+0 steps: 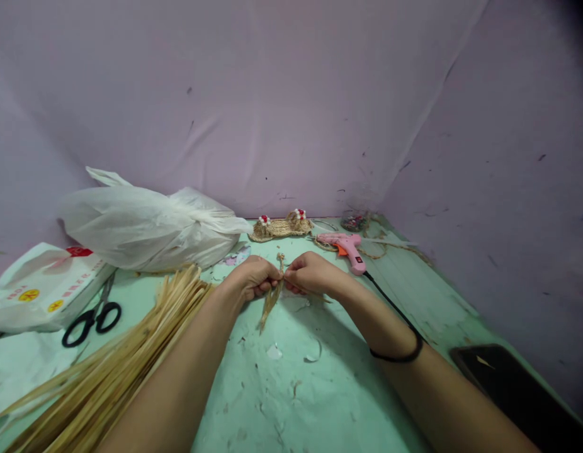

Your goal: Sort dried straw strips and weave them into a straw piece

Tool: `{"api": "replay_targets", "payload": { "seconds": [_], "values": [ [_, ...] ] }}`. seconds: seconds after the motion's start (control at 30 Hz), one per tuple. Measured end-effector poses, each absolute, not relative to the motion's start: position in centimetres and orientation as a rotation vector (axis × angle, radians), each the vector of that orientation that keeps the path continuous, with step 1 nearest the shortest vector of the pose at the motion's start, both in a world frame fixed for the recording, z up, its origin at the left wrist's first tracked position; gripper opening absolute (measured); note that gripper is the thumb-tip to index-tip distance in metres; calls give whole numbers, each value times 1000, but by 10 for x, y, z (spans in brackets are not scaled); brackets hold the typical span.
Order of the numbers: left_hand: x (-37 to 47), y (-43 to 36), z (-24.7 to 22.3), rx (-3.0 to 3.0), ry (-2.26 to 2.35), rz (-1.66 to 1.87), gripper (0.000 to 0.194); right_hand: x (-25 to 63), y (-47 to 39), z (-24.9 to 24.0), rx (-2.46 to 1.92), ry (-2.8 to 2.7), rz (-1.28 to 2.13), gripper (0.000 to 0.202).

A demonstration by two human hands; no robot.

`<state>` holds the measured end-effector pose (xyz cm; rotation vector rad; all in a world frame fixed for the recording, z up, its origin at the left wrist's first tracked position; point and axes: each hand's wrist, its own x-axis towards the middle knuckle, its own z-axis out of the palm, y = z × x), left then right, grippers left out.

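Note:
Between my two hands is a short braid of dried straw-like strips, its knotted end pointing away from me. My left hand is closed, thumb and fingers pinching the braid from the left. From the right, my right hand pinches it too, close to the left fingertips. A loose strip tail hangs below my left fingers, and another tail sticks out under my right hand. Just beyond lies a pair of small woven straw slippers with red and white bead flowers.
A bundle of dried strips lies along my left forearm. Black-handled scissors, a printed bag and a white plastic bag are at left. A pink glue gun, a bead jar and a phone are at right.

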<state>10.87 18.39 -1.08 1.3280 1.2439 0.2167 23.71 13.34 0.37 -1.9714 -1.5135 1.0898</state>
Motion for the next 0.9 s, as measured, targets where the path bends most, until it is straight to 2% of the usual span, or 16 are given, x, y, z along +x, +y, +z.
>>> {"api": "replay_targets", "payload": {
  "seconds": [0.1, 0.3, 0.43, 0.53, 0.63, 0.73, 0.9],
  "values": [
    [110, 182, -10, 1384, 1253, 209, 8, 231, 135, -4, -1955, -1428, 1186, 12],
    [112, 180, -8, 1594, 1364, 185, 9, 233, 140, -16, -1970, -1312, 1165, 8],
    [111, 174, 9, 1879, 1496, 66, 2, 234, 140, -17, -1894, -1228, 1265, 8],
    [116, 157, 26, 2173, 1556, -77, 11, 234, 139, -16, -1833, -1141, 1361, 11],
    [126, 138, 31, 2322, 1551, -65, 21, 235, 139, -17, -1792, -1054, 1428, 19],
    [130, 134, 27, 2332, 1516, -35, 24, 236, 140, -19, -1759, -1004, 1487, 22],
    [118, 158, 20, 1901, 1476, 180, 9, 239, 138, -16, -1678, -1006, 1561, 14]
  ]
}}
